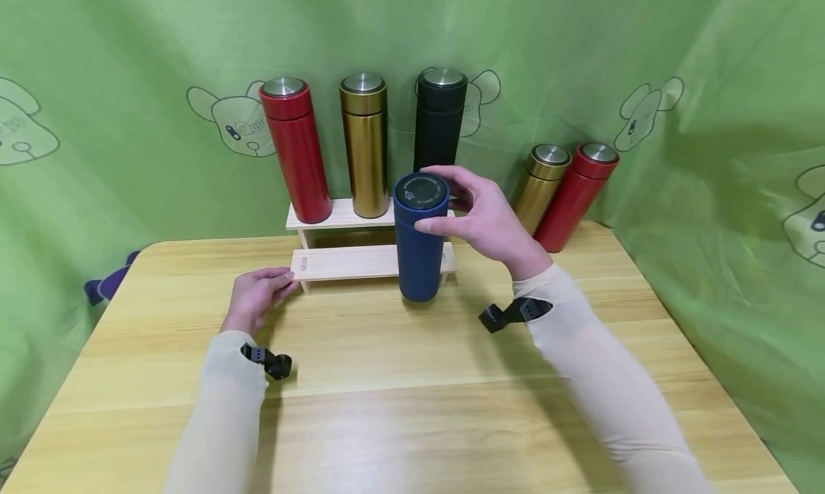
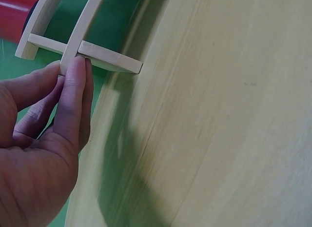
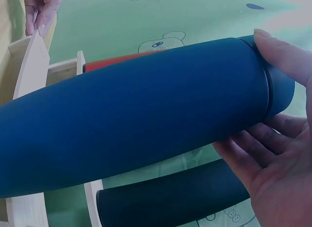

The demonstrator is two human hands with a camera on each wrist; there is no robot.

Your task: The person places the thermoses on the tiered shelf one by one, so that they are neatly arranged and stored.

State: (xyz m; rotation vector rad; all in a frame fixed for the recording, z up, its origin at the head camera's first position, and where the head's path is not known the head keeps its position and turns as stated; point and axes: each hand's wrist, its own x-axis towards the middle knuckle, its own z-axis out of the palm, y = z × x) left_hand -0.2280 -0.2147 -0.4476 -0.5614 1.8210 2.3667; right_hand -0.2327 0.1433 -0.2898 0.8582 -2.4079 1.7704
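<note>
My right hand (image 1: 483, 211) grips a dark blue thermos bottle (image 1: 420, 254) round its top, thumb on one side and fingers on the other. The upright bottle covers the right part of the lower step of a two-step wooden rack (image 1: 348, 262); whether its base touches anything, I cannot tell. At the rack's left end, my left hand (image 1: 258, 293) pinches the lower step's board (image 2: 73, 53) between thumb and fingers. On the upper step stand a red thermos (image 1: 296, 157), a gold thermos (image 1: 365, 157) and a black thermos (image 1: 440, 132), partly hidden behind the blue one.
Right of the rack, a shorter gold thermos (image 1: 540, 190) and another red thermos (image 1: 576, 197) stand close together at the back of the wooden table (image 1: 387, 408). A green patterned curtain (image 1: 161, 157) hangs behind and beside the table. Something purple (image 1: 109, 283) shows past its left edge.
</note>
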